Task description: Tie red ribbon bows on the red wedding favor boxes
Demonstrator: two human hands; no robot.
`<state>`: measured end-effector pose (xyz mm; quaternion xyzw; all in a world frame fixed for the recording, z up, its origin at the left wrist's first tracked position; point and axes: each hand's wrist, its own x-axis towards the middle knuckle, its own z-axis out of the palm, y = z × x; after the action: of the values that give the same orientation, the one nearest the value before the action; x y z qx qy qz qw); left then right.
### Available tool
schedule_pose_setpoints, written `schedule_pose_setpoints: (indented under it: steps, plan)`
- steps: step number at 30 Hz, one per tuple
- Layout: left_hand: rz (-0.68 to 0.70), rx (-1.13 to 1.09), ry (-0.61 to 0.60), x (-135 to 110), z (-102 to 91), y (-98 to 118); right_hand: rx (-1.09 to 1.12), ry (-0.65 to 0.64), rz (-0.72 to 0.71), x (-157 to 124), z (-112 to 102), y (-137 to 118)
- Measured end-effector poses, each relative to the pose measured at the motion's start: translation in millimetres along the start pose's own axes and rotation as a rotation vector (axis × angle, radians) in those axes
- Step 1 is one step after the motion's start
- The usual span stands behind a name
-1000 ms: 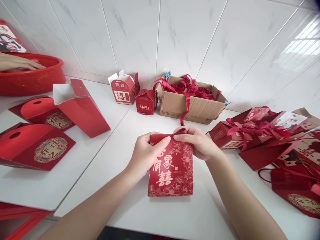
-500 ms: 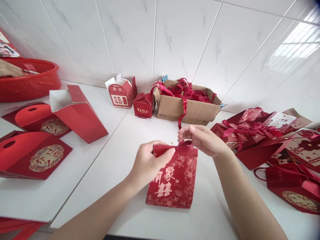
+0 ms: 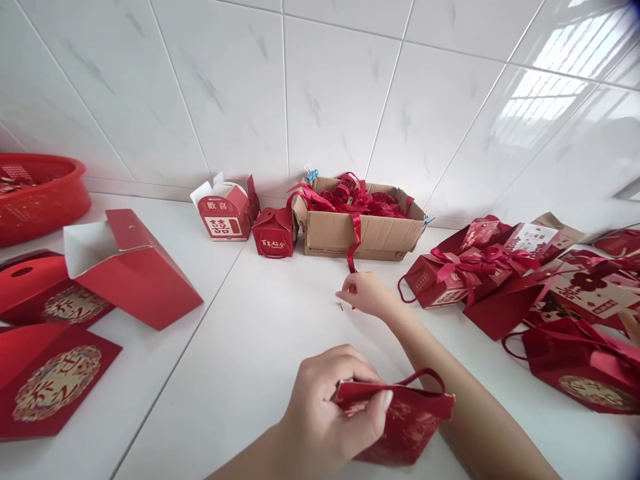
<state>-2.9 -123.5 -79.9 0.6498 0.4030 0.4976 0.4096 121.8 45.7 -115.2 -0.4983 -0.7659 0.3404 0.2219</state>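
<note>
My left hand (image 3: 330, 413) grips the top edge of a red paper gift bag (image 3: 400, 433) at the front, thumb on the near side. A dark red ribbon loop (image 3: 425, 375) stands up from the bag's top. Farther forward, my right hand (image 3: 367, 293) is low over the table with its fingers curled together. Close beside its fingertips lies a tiny gold-coloured pin-like piece (image 3: 341, 307). A red ribbon (image 3: 355, 240) hangs from the cardboard box (image 3: 360, 233) and runs behind the right fingers. Whether these fingers grip the ribbon is hidden.
Two small red boxes (image 3: 227, 217) stand left of the cardboard box, by the tiled wall. Larger red boxes (image 3: 140, 273) and a red plastic basin (image 3: 45, 200) are on the left. Ribbon-tied red gift boxes (image 3: 470, 267) crowd the right side.
My right hand has left the bag's top and moved forward to the table by the gold piece. My left hand has drawn the bag nearer and tilted it. Another person's hand at the basin is gone from view.
</note>
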Motion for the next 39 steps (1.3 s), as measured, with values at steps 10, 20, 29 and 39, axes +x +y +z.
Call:
schedule_pose_setpoints:
  steps: [10, 20, 29, 39]
  plan:
    - [-0.154, -0.03, 0.123, 6, -5.1, -1, 0.078, -0.114, -0.02, 0, 2, 6]
    - [-0.496, -0.323, 0.351, 18, -19.9, -5, 0.316, 0.353, -0.179, -67, -82, -50]
    - [-0.378, -0.168, 0.368, 16, -13.4, -3, 0.075, 0.308, -0.662, -119, -40, -68]
    - [-0.299, -0.181, 0.355, 15, -11.9, -5, -0.056, 0.267, -0.731, -115, -36, -69]
